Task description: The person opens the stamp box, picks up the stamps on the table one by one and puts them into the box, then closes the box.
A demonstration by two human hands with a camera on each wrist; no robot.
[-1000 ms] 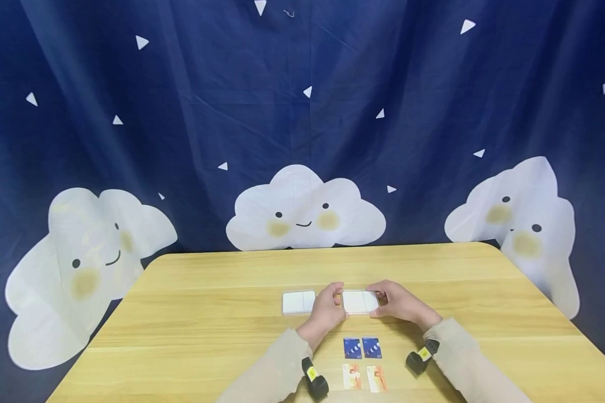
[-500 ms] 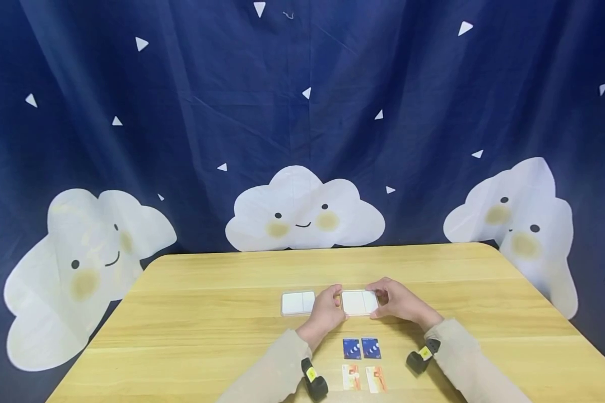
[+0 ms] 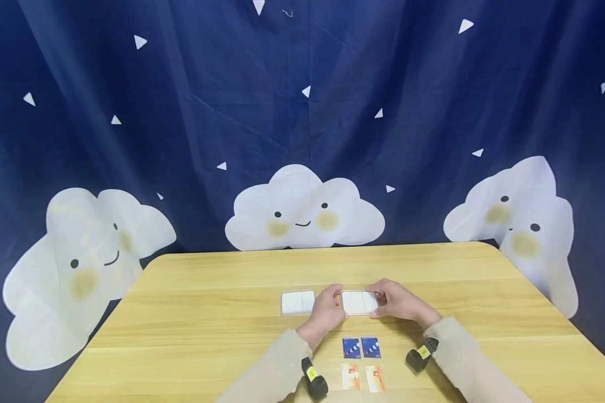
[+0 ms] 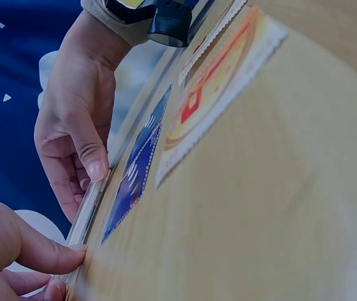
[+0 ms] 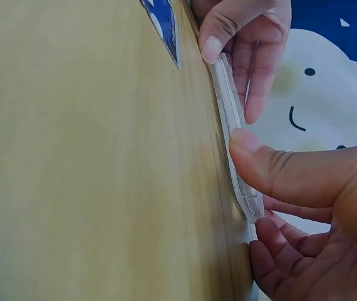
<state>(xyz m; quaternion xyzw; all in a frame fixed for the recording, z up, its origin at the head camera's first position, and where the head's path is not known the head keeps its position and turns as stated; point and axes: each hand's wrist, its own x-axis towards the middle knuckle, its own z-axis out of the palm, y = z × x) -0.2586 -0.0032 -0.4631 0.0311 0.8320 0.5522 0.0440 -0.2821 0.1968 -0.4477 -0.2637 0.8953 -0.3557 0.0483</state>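
In the head view a flat clear plastic case [image 3: 360,302] with a white insert lies on the table. My left hand [image 3: 326,311] grips its left end, thumb at the near edge. At the opposite end my right hand [image 3: 397,302] pinches the case between thumb and fingers. The right wrist view shows the case [image 5: 228,119] edge-on, low against the tabletop, with the right thumb [image 5: 291,169] on its near side. Nearer the body lie two blue stamps [image 3: 361,347] and, below them, two orange and white stamps [image 3: 363,378] with serrated edges.
A second clear case [image 3: 298,303] with a white insert lies just left of my left hand. The wooden table [image 3: 191,319] ends at a dark blue curtain [image 3: 181,140] printed with clouds. Each wrist wears a black camera [image 3: 315,380].
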